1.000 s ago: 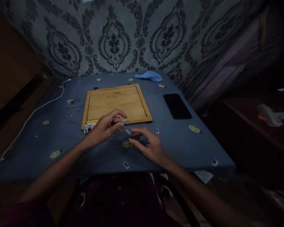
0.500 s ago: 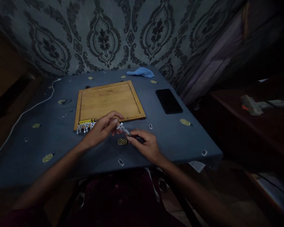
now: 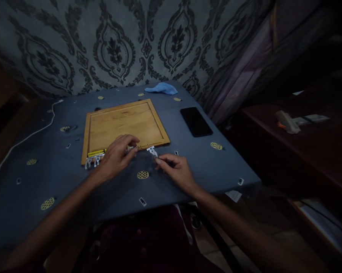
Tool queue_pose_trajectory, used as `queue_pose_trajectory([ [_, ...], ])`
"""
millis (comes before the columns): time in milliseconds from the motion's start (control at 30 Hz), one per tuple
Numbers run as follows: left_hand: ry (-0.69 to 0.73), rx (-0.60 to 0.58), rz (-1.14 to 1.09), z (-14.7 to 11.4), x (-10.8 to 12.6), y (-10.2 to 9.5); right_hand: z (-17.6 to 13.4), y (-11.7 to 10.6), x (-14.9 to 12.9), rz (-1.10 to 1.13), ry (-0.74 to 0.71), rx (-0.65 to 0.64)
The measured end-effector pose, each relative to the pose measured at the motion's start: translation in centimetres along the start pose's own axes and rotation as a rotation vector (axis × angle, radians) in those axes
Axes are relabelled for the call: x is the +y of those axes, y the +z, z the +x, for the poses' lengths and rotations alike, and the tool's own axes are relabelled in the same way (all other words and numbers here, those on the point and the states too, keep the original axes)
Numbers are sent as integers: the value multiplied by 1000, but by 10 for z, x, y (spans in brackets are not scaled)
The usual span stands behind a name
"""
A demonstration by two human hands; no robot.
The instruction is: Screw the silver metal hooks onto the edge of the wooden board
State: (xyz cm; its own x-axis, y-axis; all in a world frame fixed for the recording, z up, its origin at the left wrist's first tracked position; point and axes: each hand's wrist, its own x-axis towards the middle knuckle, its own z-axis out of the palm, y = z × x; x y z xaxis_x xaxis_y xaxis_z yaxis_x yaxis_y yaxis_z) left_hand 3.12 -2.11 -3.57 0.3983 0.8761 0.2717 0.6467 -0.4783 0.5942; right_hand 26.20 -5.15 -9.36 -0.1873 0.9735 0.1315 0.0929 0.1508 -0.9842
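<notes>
My right hand [image 3: 178,170] pinches a silver metal hinge [image 3: 152,151] between thumb and fingers, just off the front edge of a framed wooden panel [image 3: 122,125]. Over the panel's front edge is my left hand [image 3: 119,153], its fingers bent and the thumb apart from them. Beneath and beside that hand lies a yellow-handled tool [image 3: 96,153], probably a screwdriver, partly covered. More silver hinges [image 3: 92,162] sit in a row along the panel's front left edge. What lies under the left palm is hidden.
A black phone [image 3: 196,121] lies right of the panel, and a blue cloth [image 3: 161,88] at the table's back. A white cable [image 3: 31,134] runs down the left side. Small dark metal bits [image 3: 77,139] lie left of the panel. A patterned curtain [image 3: 116,45] hangs behind.
The hinge has come away from my left fingers and is now in my right hand alone. My left hand has shifted left and opened somewhat. The view has swung slightly right.
</notes>
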Motion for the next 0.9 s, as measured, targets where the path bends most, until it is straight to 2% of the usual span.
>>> queue_pose_trajectory([
  [233, 84, -158, 222, 15, -10, 17, 19, -3, 11, 49, 124, -22],
  [467, 107, -256, 397, 25, -15, 18, 33, 4, 6, 76, 188, -107],
  [700, 67, -317, 423, 27, -14, 17, 40, 9, 3, 58, 249, -184],
  [900, 70, -294, 384, 26, -16, 18, 44, 11, 2, 43, 272, -220],
])
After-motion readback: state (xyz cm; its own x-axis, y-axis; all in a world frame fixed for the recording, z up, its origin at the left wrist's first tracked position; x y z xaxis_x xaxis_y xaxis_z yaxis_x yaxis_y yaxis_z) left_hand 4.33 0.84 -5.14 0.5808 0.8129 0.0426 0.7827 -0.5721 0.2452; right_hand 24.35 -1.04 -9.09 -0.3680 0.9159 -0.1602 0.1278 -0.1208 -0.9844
